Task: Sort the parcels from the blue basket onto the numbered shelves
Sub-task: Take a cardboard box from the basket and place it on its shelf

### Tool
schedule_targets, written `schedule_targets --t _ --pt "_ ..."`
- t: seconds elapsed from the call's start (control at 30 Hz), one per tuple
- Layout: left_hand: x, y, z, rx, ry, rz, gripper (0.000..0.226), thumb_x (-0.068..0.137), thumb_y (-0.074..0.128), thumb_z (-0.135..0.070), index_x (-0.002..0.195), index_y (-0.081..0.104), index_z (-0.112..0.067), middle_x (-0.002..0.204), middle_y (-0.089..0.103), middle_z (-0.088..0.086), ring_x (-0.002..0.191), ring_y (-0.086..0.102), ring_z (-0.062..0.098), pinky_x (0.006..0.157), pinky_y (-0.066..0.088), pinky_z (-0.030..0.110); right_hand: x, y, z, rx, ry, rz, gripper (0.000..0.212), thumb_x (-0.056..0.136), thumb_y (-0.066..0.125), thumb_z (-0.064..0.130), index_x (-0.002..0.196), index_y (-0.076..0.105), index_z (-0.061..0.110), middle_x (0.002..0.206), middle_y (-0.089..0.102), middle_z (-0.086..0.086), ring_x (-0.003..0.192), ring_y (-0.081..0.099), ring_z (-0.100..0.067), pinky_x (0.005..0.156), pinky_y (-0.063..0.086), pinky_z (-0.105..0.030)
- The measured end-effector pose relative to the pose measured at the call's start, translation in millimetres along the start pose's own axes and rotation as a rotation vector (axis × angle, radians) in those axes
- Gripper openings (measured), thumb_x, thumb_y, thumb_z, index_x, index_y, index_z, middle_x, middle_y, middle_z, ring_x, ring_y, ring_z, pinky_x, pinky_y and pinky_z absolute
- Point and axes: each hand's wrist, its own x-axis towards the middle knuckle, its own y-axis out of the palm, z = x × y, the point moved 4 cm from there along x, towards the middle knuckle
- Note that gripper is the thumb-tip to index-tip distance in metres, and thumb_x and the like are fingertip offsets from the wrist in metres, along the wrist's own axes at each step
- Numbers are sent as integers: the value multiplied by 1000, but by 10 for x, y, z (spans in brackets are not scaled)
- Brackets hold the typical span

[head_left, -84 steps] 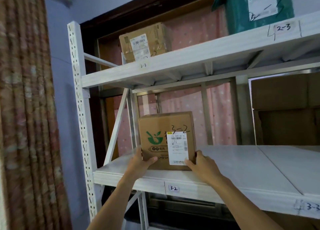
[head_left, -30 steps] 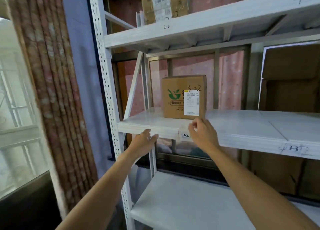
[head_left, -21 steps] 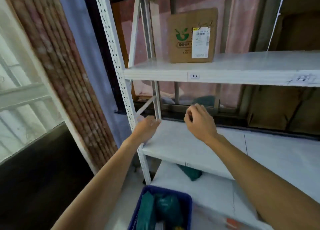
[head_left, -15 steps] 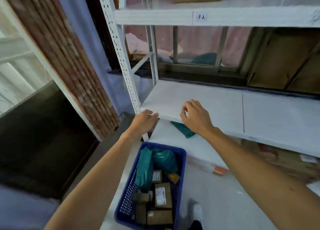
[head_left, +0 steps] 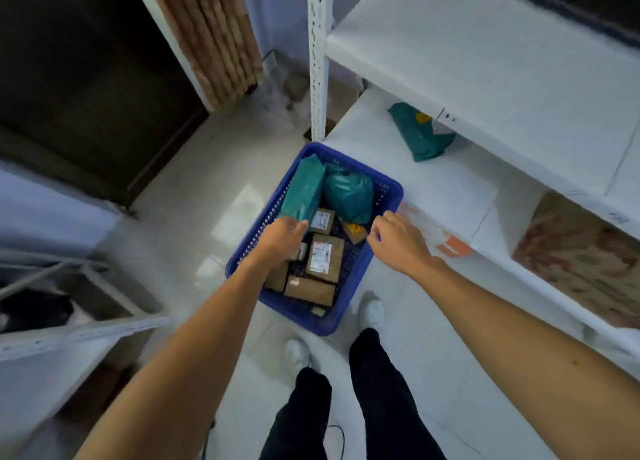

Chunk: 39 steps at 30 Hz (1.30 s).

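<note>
The blue basket (head_left: pixel 388 196) stands on the floor in front of my feet. Inside lie two green plastic mailers (head_left: pixel 304 189) at its far end and several small brown cardboard parcels (head_left: pixel 325 258) with white labels. My left hand (head_left: pixel 284 236) hovers over the basket's left side, fingers loosely bent, holding nothing. My right hand (head_left: pixel 398 241) hangs above the basket's right rim, fingers loosely curled and empty. The white shelves (head_left: pixel 485 61) rise to the right.
Another green mailer (head_left: pixel 420 134) lies on the lowest shelf board beside the basket. A perforated white shelf post (head_left: pixel 318 54) stands just behind the basket. A patterned cardboard box (head_left: pixel 581 258) sits under the shelf at right. A curtain (head_left: pixel 214 33) hangs at left.
The box marked 3-2 stayed on its shelf. My view has swung down from the shelves to the basket, and both empty hands have dropped to just above the parcels.
</note>
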Motion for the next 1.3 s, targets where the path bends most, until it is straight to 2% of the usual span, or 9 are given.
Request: schedule_targets --t 0.27,0.47,0.57,0.7,0.77,0.83,0.9,1.07,1.3 --pt "819 1054 1305 -233 -260 32 42 103 45 -45 119 64 -11 123 65 13 116 58 32 92 45 35 633 1512 -250 42 19 231 43 101 51 28 139 43 10 137 51 -11 125 50 -30 92 47 -42" --pt "1327 2129 2002 -467 -392 74 44 103 46 -45 132 59 -15 129 63 5 123 56 26 102 44 36 1074 2719 -586 -73 -23 478 43 102 51 30 138 41 10 141 47 -12 128 46 -31 97 44 -43" --pt "1708 2605 2196 -526 -416 87 42 104 44 -42 133 57 -14 126 60 4 117 55 22 95 43 32 1406 3273 -815 -127 -15 583 45 103 49 33 140 39 9 143 44 -14 127 48 -33 94 42 -41" --pt "2238 3054 2289 -537 -408 91 41 106 45 -32 141 52 -14 139 56 5 125 54 22 103 44 33 1882 3917 -1076 4 190 653 57 102 52 39 144 35 6 143 48 -17 126 50 -37 93 42 -39" --pt "2543 3197 2376 -459 -378 53 43 104 43 -32 144 49 -18 144 54 6 129 52 24 108 43 36 2027 4239 -1217 135 357 693 54 98 55 41 137 41 6 126 54 -15 117 53 -35 95 41 -39" --pt "2840 3284 2483 -396 -376 3 50 101 47 -33 149 40 -20 149 49 8 131 50 27 110 42 44 2108 4568 -1333 251 453 710 35 91 57 44 106 50 12 94 51 -5 86 53 -24 85 41 -36" --pt "3081 3354 2576 -342 -397 6 62 99 49 -32 156 27 -17 155 40 9 136 44 29 112 39 47 2153 4838 -1398 317 459 715 27 91 54 41 87 54 14 85 53 -4 75 49 -20 75 40 -34" --pt "3400 3584 2731 -258 -443 160 68 99 51 -33 158 20 -18 157 39 8 140 41 30 110 37 37 2248 5144 -1407 397 482 789 28 100 51 34 120 59 17 115 60 -4 105 56 -23 88 49 -33" --pt "3350 3520 2726 -313 -428 230 66 99 50 -34 159 21 -27 159 35 3 144 35 28 114 32 38 2266 4938 -1395 584 626 725 48 97 58 38 141 54 18 131 62 -2 110 57 -22 87 44 -32"
